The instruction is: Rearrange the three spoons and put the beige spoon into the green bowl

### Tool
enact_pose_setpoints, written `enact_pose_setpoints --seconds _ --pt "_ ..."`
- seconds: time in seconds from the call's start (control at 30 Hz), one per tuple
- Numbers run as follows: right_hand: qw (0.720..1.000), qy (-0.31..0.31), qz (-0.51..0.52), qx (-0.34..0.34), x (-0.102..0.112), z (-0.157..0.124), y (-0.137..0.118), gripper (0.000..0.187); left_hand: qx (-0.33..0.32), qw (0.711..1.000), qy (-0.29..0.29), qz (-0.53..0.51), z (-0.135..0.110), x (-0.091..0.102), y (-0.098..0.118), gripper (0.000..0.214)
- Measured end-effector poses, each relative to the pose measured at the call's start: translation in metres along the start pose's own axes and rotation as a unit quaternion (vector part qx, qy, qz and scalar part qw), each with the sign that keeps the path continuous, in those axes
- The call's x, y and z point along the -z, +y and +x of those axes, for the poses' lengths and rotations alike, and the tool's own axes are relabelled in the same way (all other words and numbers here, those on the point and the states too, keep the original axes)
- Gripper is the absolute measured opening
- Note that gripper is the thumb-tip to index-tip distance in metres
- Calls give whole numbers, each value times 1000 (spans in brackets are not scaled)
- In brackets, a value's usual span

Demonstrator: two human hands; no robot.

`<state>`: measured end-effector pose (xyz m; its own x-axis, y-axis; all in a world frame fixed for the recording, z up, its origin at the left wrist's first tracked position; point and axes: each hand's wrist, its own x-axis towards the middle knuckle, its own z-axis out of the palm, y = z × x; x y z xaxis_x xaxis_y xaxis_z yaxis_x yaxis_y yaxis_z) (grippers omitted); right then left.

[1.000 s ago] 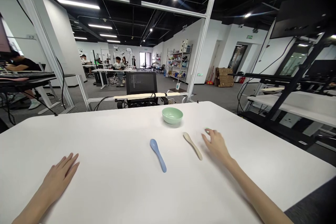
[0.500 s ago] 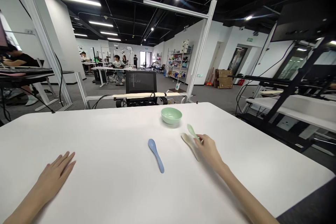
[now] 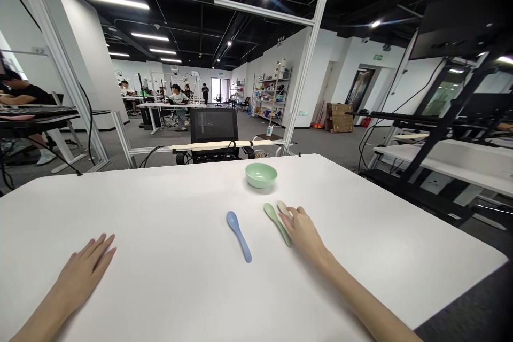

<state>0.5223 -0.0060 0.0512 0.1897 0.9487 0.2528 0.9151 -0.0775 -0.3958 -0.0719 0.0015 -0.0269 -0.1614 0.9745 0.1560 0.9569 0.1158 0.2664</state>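
Your right hand [image 3: 304, 232] sits over a pale beige spoon [image 3: 284, 208], and only its rounded end shows past your fingertips [image 3: 292, 214]. Those fingers curl loosely and lie close together, but this view doesn't settle whether they grip the spoon or merely cover it. A sage green spoon [image 3: 276, 223] lies flat on the table, slanting just beside the beige one, with its lower end against the edge of your hand.

Nearby, to the left, a blue spoon [image 3: 239, 236] lies alone, and a mint green bowl [image 3: 261, 175] sits upright beyond the spoons, toward the far edge. Your left hand [image 3: 82, 272] rests flat and well apart, fingers slightly spread, holding nothing.

All of this is on a white table [image 3: 160, 214] with rounded corners. Past its far edge stand a pale metal frame [image 3: 304, 75] and a black mesh office chair [image 3: 212, 125]. Farther back in the grey-carpeted room are co-workers [image 3: 178, 99] at desks, a loaded shelf unit [image 3: 273, 93] against the white wall, and a wooden crate [image 3: 339, 118]. A black rack [image 3: 441, 117] with white shelves stands to your right.
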Motion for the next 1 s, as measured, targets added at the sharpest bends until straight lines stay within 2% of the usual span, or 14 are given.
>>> enact_pose_setpoints --seconds 0.07,0.13,0.27,0.37,0.47,0.63,0.77,1.0 --pt "999 11 -26 -18 4 2 8 36 1 1000 -4 -1 0 0 0 90" --pt "999 -3 -24 -22 4 4 17 33 2 1000 -6 -2 1 0 -1 90" --pt "998 -30 56 -5 2 10 41 37 4 1000 3 -6 1 -1 -2 89" --pt "996 20 82 -7 9 24 72 52 5 1000 5 -10 0 -1 -3 88" --pt "995 72 63 -33 19 41 112 72 1 1000 4 -12 1 -2 -4 88" --pt "993 96 28 -67 22 56 167 87 -5 1000 11 -13 2 -4 -8 86" --pt "993 96 26 -63 15 56 176 80 -4 1000 1 -14 2 -4 -8 89" --pt "994 58 -23 -93 21 51 155 50 0 1000 8 -13 2 -3 -7 88"
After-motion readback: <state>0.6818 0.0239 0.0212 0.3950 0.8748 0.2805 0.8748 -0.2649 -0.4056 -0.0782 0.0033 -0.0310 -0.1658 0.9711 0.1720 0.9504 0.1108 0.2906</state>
